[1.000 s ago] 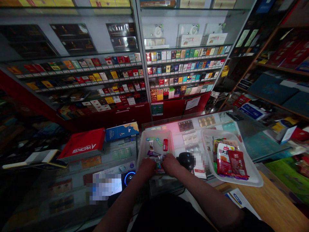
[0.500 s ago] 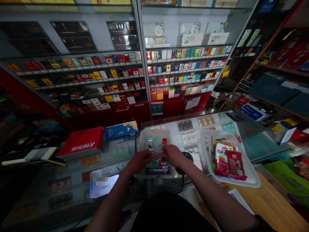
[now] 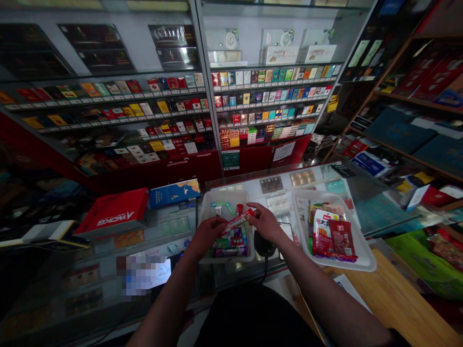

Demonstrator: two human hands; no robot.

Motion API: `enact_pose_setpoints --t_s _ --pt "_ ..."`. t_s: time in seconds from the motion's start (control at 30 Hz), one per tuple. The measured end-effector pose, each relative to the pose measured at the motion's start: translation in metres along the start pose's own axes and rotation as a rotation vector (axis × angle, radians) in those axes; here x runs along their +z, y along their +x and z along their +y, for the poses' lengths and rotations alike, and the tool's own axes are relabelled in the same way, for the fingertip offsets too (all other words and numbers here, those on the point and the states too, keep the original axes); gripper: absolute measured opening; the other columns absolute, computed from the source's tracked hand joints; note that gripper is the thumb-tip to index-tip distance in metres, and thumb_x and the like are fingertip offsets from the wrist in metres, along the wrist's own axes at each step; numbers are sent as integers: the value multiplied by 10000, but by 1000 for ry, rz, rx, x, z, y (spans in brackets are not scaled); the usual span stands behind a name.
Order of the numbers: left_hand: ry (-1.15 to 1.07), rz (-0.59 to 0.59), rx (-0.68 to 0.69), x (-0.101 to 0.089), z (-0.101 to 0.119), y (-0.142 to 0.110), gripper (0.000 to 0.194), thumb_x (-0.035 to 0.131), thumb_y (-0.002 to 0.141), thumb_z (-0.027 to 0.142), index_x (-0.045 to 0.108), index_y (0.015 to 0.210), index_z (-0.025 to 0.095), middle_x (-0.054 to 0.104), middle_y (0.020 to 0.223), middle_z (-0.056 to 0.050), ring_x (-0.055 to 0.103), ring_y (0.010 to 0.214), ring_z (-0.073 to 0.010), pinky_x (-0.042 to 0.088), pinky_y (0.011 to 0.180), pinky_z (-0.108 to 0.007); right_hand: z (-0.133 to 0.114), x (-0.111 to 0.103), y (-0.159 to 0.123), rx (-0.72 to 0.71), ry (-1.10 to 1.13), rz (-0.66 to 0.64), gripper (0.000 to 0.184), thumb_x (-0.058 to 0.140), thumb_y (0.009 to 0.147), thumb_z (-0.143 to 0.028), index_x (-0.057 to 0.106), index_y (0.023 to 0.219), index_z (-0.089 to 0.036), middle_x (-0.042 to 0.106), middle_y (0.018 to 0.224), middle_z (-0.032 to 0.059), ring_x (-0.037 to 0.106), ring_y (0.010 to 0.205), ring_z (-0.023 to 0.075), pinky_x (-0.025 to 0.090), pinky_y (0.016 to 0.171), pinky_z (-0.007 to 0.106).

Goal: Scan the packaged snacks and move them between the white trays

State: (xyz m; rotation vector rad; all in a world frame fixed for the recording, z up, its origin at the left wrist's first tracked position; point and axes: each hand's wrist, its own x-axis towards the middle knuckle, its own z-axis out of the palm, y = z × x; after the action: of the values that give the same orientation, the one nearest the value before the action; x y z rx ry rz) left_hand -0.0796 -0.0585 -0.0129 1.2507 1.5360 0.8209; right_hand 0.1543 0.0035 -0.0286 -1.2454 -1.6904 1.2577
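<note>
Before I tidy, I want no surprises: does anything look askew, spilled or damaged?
The tray of snack pouches sits askew, turned against the edge of the glass counter, its near corner seeming to overhang the wooden surface, while the tray of sweets stands nearly square. Nothing looks spilled, and the red pack shows no visible damage.

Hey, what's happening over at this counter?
A person is holding a red-wrapped stick between the left hand and the right hand, one at each end. It is above a white tray holding several small, colourful packs. A black device stands just right of that tray. Farther right, a second white tray holds larger snack packets, which neither hand is touching.
</note>
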Motion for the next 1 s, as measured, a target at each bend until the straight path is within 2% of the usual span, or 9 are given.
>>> enact_pose_setpoints --t_s 0.13,0.33,0.47,0.63,0.83,1.0 --pt "-136 6 -71 7 -5 6 385 687 781 474 749 975 147 724 795 -12 601 699 -159 447 679 -273 -3 -12 -5 -56 85 -59 481 661 746 -232 682 1226 -210 739 959 3 642 799 161 491 749 284" --pt "-440 5 -140 18 -11 11 405 794 731 509 745 928 159 740 865 -31 622 713 -145 426 631 -246 -6 -25 -11 26 38 -5 294 622 785 -258 750 1043 -200 709 709 -13 635 650 168 476 700 296" --pt "-579 -1 -117 23 -9 10 418 783 777 531 728 948 153 726 829 -35 635 695 -132 428 611 -235 -11 -31 -14 34 -24 45 225 615 824 -320 771 942 -208 719 707 0 646 669 176 458 672 287" --pt "-678 4 -82 26 -4 7 447 802 782 500 713 1024 136 754 970 -85 720 811 -177 511 673 -250 -11 -37 -14 33 -70 99 304 580 874 -416 700 691 -205 656 605 -5 581 591 157 400 600 274" --pt "-691 74 -88 31 1 8 443 807 773 493 685 1014 141 764 928 -79 761 816 -210 572 717 -291 -5 -45 -12 85 -106 163 364 610 844 -472 647 598 -206 571 526 -23 510 542 146 357 577 277" --pt "-574 145 -98 37 1 16 456 848 708 479 691 979 147 764 871 -54 764 797 -214 594 754 -322 4 -53 -10 50 -105 194 337 631 828 -475 701 641 -204 651 650 3 586 667 172 398 653 282"
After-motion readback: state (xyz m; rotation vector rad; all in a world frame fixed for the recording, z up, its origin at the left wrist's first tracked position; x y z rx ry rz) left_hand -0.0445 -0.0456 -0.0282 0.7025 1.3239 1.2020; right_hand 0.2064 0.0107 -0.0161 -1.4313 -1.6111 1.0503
